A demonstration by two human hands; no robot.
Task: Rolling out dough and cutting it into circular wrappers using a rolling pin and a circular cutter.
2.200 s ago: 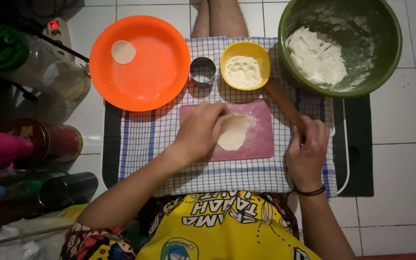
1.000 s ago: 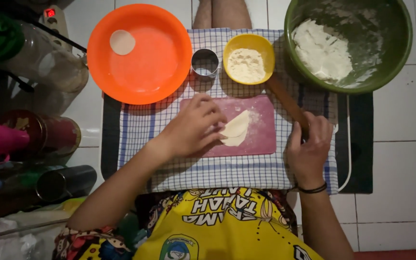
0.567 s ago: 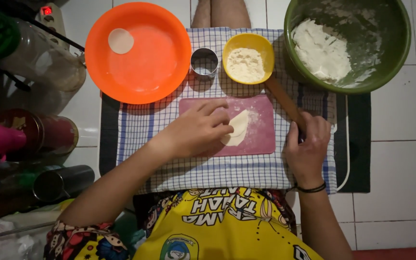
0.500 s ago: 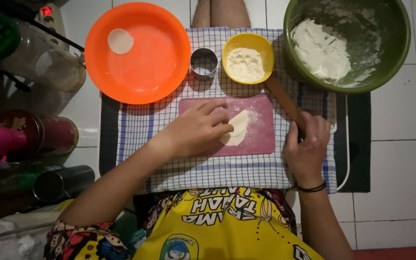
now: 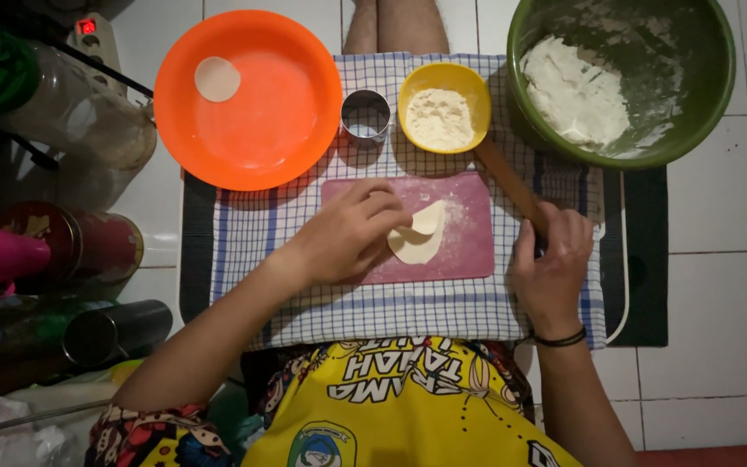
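- On the pink mat (image 5: 469, 251), I see my left hand (image 5: 347, 233), fingers curled together, pinching the edge of a thin, pale dough round (image 5: 419, 235), partly folded.
- Right of the mat, my right hand (image 5: 551, 259) grips a wooden rolling pin (image 5: 507, 182).
- Above the mat: yellow flour bowl (image 5: 443, 112), metal ring cutter (image 5: 366, 115).

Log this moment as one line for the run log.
left hand: folding dough sheet on pink board | right hand: gripping rolling pin | nearby: orange plate, flour bowl, ring cutter
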